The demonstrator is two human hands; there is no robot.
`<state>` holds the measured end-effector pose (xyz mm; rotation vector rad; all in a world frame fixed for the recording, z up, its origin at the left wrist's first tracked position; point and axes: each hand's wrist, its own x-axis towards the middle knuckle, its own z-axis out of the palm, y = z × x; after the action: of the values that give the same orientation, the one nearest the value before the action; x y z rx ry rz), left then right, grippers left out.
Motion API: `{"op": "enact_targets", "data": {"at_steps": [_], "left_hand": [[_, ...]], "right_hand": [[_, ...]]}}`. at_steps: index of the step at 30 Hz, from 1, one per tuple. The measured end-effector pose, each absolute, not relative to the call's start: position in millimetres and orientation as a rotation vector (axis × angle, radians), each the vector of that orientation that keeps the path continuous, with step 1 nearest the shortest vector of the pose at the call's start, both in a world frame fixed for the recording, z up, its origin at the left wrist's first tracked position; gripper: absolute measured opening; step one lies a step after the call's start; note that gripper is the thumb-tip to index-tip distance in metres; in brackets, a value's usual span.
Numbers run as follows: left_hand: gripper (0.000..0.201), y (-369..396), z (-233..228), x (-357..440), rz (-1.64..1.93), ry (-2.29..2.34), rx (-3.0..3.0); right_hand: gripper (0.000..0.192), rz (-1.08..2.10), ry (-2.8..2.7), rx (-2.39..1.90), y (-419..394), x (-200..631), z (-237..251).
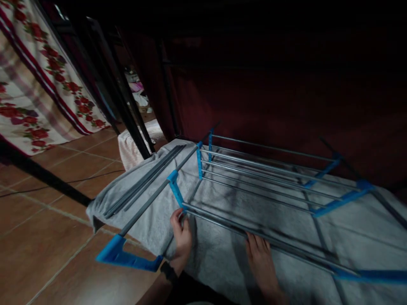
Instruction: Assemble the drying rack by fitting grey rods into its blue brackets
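Observation:
A partly assembled rack of grey metal tubes [270, 164] and blue plastic brackets lies across a bed covered with a grey blanket. My left hand [182, 237], a dark band on its wrist, pinches the lower end of a blue bracket [175, 190], where a crosswise tube meets it. To the right, my right hand [260, 258] has its fingers curled over the front pair of metal tubes [222, 222]; its thumb is hidden. Another blue bracket [127, 256] sits at the near left end of the frame. At the right, more blue brackets [345, 201] join the tubes.
Several loose grey tubes [146, 180] lie on the blanket [206, 271] at the left. Dark bed posts [127, 84] rise beyond them. A floral cloth [47, 84] hangs over the tiled floor [41, 228]. A dark red curtain [270, 101] closes off the back.

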<state>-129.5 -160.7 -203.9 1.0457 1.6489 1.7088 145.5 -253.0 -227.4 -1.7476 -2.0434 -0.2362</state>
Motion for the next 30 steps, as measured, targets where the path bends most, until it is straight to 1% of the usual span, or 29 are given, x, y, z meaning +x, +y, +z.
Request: {"op": "enact_targets", "data": {"at_steps": [1, 3, 5, 9, 12, 16, 21, 24, 27, 30], "left_hand": [[0.043, -164.0, -202.5, -130.7, 1.709, 1.653, 1.129], [0.035, -168.0, -199.3, -132.1, 1.654, 1.661, 1.399], [0.030, -167.6, -197.2, -131.0, 1.480, 1.623, 1.744], [0.035, -151.2, -199.1, -121.7, 0.972, 1.368, 2.323], [0.038, -129.4, -204.7, -113.2, 0.708, 1.174, 2.596], [0.045, -106.4, -211.8, -107.7, 0.554, 1.097, 2.734], [0.049, -99.0, -213.4, -108.5, 0.497, 1.043, 2.829], [0.048, -97.7, -213.0, -108.5, 0.461, 1.021, 2.856], [0.046, -95.6, -215.0, -108.2, 0.408, 1.033, 2.855], [0.046, -93.2, -220.4, -109.1, 0.374, 1.045, 2.864]], "right_hand": [[0.041, -0.216, -2.021, -1.780, -254.6, 151.3, -228.8], [0.039, -0.180, -1.959, -1.855, -258.1, 164.6, -231.7], [0.038, -0.154, -1.897, -1.934, -261.7, 179.1, -232.0], [0.035, 0.002, -1.902, -2.026, -267.5, 200.4, -216.3], [0.027, 0.166, -1.920, -2.101, -266.3, 203.9, -197.5], [0.026, 0.263, -1.932, -2.141, -258.5, 201.4, -183.1], [0.021, 0.304, -1.991, -2.099, -252.8, 204.5, -181.9], [0.022, 0.286, -2.039, -2.055, -250.9, 208.7, -183.7], [0.017, 0.267, -2.065, -2.032, -249.5, 211.2, -184.8], [0.017, 0.304, -2.055, -2.036, -248.7, 211.7, -183.5]]}}
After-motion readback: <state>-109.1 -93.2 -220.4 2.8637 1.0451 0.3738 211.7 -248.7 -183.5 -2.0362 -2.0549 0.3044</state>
